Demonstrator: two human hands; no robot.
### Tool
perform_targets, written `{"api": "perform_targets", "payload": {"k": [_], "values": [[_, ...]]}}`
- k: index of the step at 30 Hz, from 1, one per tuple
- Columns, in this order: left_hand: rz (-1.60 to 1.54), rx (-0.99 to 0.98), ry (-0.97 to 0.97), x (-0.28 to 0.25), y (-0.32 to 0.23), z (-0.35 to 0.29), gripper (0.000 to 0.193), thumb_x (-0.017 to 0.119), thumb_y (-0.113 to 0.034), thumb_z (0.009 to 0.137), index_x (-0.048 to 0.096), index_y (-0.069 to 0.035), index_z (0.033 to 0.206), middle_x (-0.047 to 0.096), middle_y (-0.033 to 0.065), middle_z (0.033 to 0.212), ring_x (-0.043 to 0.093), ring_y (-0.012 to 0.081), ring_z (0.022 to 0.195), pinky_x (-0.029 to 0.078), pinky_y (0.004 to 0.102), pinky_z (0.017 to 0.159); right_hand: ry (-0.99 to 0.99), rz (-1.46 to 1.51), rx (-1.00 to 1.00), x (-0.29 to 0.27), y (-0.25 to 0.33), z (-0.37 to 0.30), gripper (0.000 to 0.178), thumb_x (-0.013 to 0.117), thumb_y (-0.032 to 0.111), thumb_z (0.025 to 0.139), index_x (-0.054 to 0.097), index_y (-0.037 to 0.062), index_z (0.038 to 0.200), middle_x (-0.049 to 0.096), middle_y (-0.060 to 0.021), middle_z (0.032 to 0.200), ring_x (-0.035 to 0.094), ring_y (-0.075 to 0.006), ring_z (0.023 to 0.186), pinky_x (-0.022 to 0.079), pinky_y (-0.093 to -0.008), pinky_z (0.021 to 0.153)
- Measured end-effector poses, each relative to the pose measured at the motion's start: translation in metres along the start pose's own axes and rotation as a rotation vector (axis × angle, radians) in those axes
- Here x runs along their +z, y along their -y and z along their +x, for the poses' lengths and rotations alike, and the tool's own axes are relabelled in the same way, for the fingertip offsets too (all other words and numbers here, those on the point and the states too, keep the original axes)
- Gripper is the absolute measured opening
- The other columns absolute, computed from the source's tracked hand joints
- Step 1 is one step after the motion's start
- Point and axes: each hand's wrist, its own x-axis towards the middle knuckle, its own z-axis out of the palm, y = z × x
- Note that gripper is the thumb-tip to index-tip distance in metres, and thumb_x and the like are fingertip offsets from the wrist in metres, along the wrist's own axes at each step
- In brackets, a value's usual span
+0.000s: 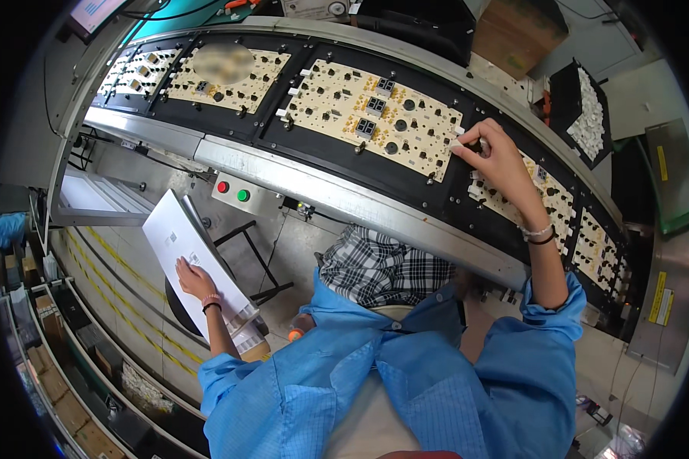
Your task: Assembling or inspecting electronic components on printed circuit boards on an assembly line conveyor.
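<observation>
My right hand (491, 153) is at the right edge of a cream circuit board (337, 101), thumb and forefinger pinched on a small white connector (456, 144). The fingertips partly cover that piece, and I cannot tell whether it is seated in the board. Black square display parts (375, 105), round black parts (400, 125) and white connectors along the left edge sit on the board, which lies in a black carrier (283, 136). Down to the left, my left hand (195, 281) lies flat on a white sheet or panel (177, 229), fingers stretched out, holding nothing.
More boards (241, 76) lie in carriers along the line, one partly blurred. A metal rail (283, 172) runs along its near side, with a red and green button box (233, 193) below. A black bin of white pieces (587, 115) and a cardboard box (517, 30) stand beyond.
</observation>
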Motion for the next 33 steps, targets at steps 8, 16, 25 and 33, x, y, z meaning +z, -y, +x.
{"api": "perform_targets", "payload": {"k": [8, 16, 25, 33], "values": [[0.015, 0.0, -0.017, 0.004, 0.003, 0.001, 0.043, 0.046, -0.015, 0.095, 0.053, -0.007, 0.137, 0.053, 0.0127, 0.142, 0.044, 0.0285, 0.136, 0.031, 0.0473, 0.109, -0.048, -0.352, -0.064, 0.016, 0.015, -0.007, 0.015, 0.071, 0.018, 0.085, 0.062, 0.0079, 0.091, 0.05, -0.0065, 0.08, 0.055, -0.022, 0.069, 0.043, -0.0338, 0.062], [-0.009, 0.045, -0.037, 0.006, 0.004, 0.008, 0.042, 0.047, -0.013, 0.094, 0.055, -0.004, 0.135, 0.054, 0.0143, 0.141, 0.047, 0.0304, 0.133, 0.035, 0.0464, 0.107, -0.07, -0.476, -0.074, 0.015, 0.019, -0.006, 0.017, 0.072, 0.019, 0.084, 0.061, 0.0081, 0.091, 0.052, -0.0075, 0.08, 0.056, -0.024, 0.068, 0.044, -0.0352, 0.061], [0.003, 0.041, -0.028, 0.008, 0.003, 0.013, 0.042, 0.047, -0.014, 0.095, 0.055, -0.005, 0.135, 0.054, 0.0143, 0.141, 0.048, 0.0299, 0.133, 0.035, 0.046, 0.108, -0.002, -0.441, -0.1, 0.013, 0.022, 0.0, 0.015, 0.071, 0.016, 0.085, 0.06, 0.0065, 0.089, 0.05, -0.0069, 0.077, 0.055, -0.023, 0.066, 0.043, -0.0341, 0.06], [-0.01, 0.025, -0.033, 0.008, -0.001, 0.016, 0.041, 0.048, -0.014, 0.095, 0.055, -0.004, 0.134, 0.055, 0.0148, 0.14, 0.048, 0.0311, 0.132, 0.034, 0.0467, 0.108, -0.015, -0.354, -0.059, 0.018, 0.016, -0.003, 0.016, 0.071, 0.012, 0.085, 0.057, 0.0042, 0.088, 0.049, -0.0085, 0.077, 0.052, -0.0247, 0.064, 0.041, -0.0345, 0.059]]}}
